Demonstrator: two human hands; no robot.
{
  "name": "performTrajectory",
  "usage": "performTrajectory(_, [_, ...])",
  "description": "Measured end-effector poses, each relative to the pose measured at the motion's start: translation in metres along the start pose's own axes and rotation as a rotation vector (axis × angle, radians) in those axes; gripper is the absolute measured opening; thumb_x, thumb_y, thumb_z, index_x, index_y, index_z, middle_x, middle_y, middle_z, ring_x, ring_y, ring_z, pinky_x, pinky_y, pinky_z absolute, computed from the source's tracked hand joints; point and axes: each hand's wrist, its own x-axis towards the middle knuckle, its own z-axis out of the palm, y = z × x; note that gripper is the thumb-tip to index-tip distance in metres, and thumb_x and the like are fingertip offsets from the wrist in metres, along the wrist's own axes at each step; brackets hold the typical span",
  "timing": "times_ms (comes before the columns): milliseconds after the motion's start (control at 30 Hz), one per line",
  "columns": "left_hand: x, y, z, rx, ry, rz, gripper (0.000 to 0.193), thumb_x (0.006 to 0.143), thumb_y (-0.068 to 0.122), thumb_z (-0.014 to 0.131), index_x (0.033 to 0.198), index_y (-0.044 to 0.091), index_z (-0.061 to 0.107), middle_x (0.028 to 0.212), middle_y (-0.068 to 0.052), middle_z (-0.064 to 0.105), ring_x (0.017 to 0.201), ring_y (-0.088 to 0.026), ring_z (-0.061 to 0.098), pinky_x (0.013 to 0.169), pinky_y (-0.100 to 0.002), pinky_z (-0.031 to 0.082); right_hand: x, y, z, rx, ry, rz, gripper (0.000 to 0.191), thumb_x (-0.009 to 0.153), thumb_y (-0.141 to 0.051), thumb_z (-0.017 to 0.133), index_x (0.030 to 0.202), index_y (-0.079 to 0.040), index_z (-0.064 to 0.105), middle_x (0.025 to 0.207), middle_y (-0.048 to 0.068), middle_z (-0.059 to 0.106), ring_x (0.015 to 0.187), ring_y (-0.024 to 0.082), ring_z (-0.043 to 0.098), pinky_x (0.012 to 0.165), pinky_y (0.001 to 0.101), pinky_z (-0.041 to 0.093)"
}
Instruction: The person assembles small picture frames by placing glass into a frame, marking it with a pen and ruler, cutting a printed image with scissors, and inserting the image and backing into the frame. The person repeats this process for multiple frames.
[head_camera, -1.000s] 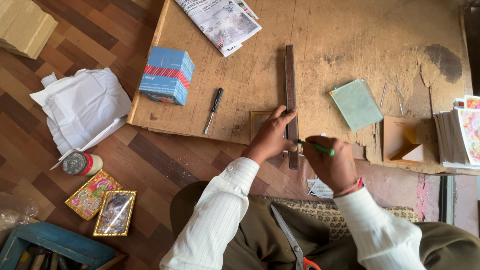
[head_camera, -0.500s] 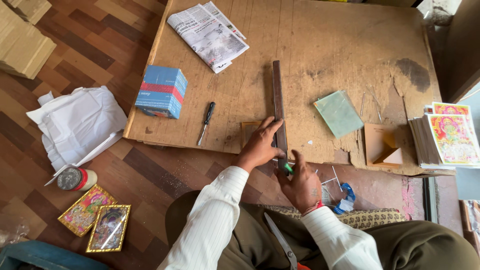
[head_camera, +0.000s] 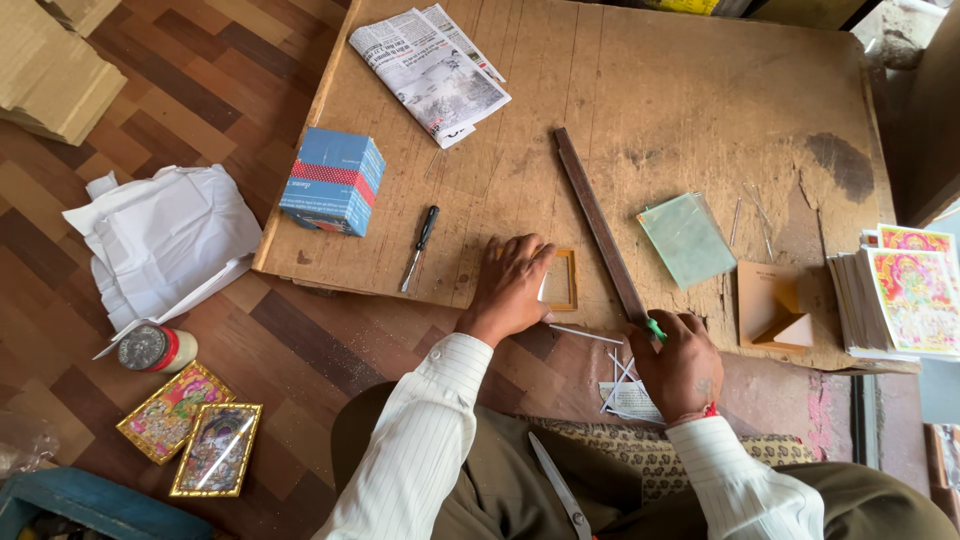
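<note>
— Wooden, that long dark straightedge: has it shifted?
— Yes. A second ago the left hand pinned it down; now that hand has come off it and lies flat, fingers spread, against the small gold-edged picture frame on the worn plywood counter.
— And the right hand?
— Clenched on a green-handled cutter at the straightedge's near end. Thin white offcut strips lie between the hands, so the cut looks finished.
</note>
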Motion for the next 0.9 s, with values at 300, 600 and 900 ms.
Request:
performTrajectory(300, [0.001, 0.018, -0.020, -0.068, 0.136, 0.146, 0.098, 0.064, 0.025, 0.093, 0.147, 0.006, 0.046, 0.141, -0.013, 0.047, 0.137, -0.031, 0.045, 0.121, -0.061, 0.021, 0.011, -0.007, 0.004, 0.973, -0.288, 0.378, 0.027, 0.092, -0.020, 0.075, 0.103, 0.005, 0.078, 0.076, 0.006, 0.073, 0.062, 0.010, 0.064, 0.055, 0.0260, 0.051])
performTrajectory(600, [0.002, 0.027, -0.013, -0.084, 0.159, 0.265, 0.105, 0.064, 0.021, 0.092, 0.153, 0.007, 0.037, 0.144, -0.016, 0.043, 0.139, -0.032, 0.043, 0.122, -0.063, 0.019, 0.015, -0.008, 0.019, 1.051, -0.252, 0.404, 0.020, 0.090, -0.010, 0.074, 0.104, 0.004, 0.077, 0.081, 0.006, 0.075, 0.064, 0.010, 0.065, 0.056, 0.0238, 0.052])
performTrajectory(900, [0.000, 0.028, 0.000, 0.059, 0.219, 0.309, 0.104, 0.068, 0.014, 0.089, 0.157, 0.012, 0.035, 0.153, -0.011, 0.042, 0.147, -0.028, 0.040, 0.127, -0.062, 0.018, 0.014, -0.002, 0.035, 0.956, -0.268, 0.307, 0.015, 0.093, -0.007, 0.070, 0.100, 0.005, 0.076, 0.078, 0.006, 0.072, 0.064, 0.008, 0.061, 0.054, 0.0227, 0.049])
